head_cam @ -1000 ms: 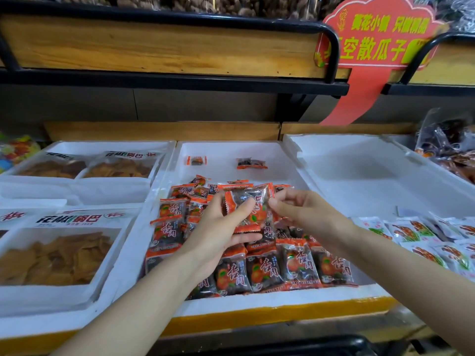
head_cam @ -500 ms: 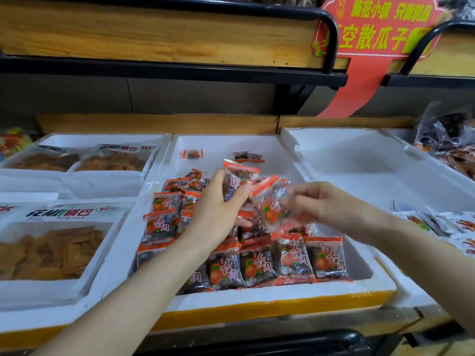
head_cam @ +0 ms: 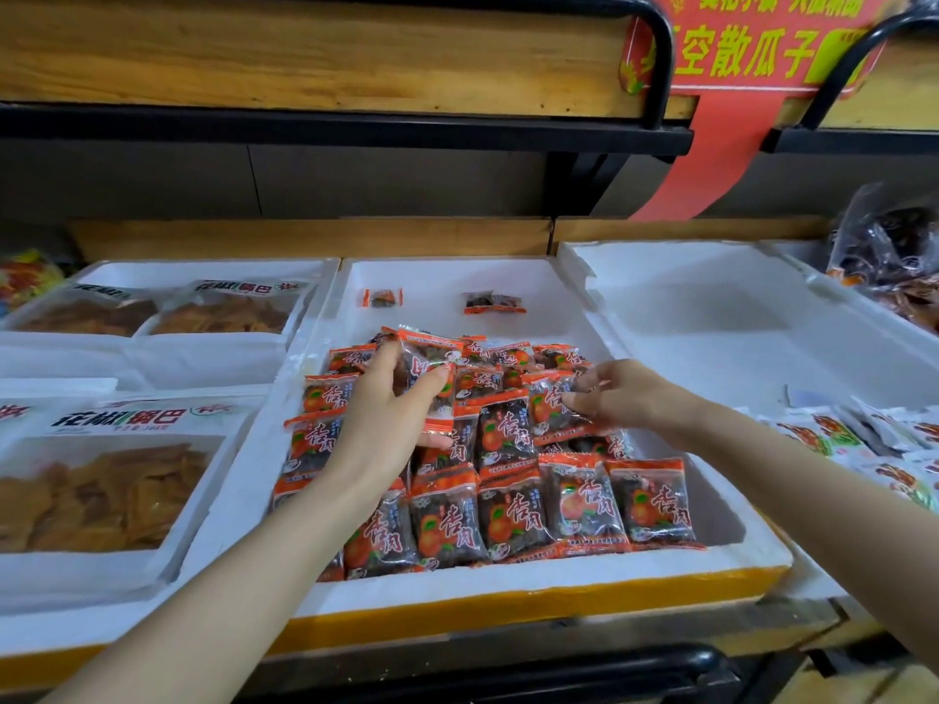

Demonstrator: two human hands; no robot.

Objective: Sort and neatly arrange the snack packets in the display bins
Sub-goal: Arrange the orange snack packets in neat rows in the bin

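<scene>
Several crisp bags (head_cam: 106, 480) lie in the left bins. Beside them, the left hand (head_cam: 386, 424) grips one orange snack packet (head_cam: 429, 363) above the rows of packets (head_cam: 513, 515) filling the middle bin (head_cam: 533, 586). The right hand (head_cam: 635, 398) pinches a second packet (head_cam: 551, 406) on the pile.

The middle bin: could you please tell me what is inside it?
The bin holds overlapping orange packets, with two strays at the back. The left hand and right hand each grip one and hide others; anything beneath the pile is covered.
</scene>
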